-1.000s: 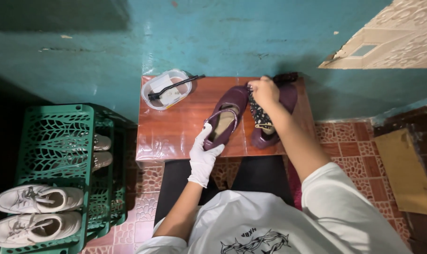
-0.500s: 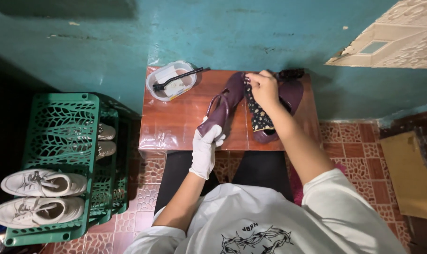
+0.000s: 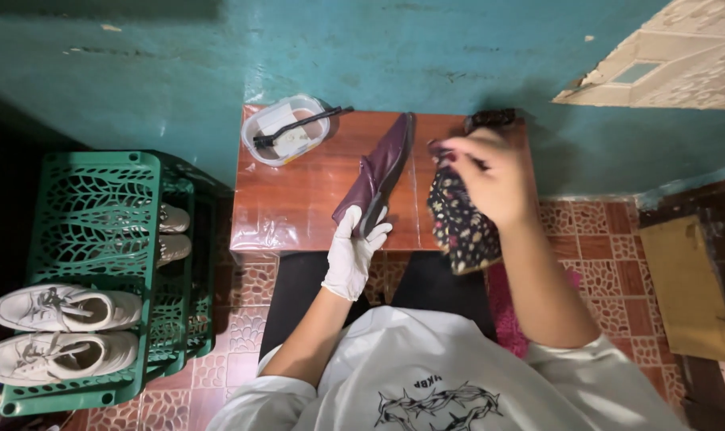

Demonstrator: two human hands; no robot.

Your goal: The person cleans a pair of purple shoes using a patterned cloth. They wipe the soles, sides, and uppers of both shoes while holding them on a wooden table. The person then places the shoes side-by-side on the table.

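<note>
Head view: gloved left hand (image 3: pixel 353 254) grips purple shoe (image 3: pixel 378 172); right hand (image 3: pixel 490 172) holds patterned cloth (image 3: pixel 461 227).

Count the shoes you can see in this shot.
5, maybe more hidden. One purple shoe is on the table, held by the gloved left hand. Two white sneakers sit on the green rack's top, and two more shoes show on a lower shelf.

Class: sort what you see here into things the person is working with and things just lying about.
In use:
left hand, gloved, gripping the purple shoe
right hand holding the patterned cloth

Lying about:
plastic tub with a black brush
green crate
white sneakers
dark object at the table's far edge
</note>
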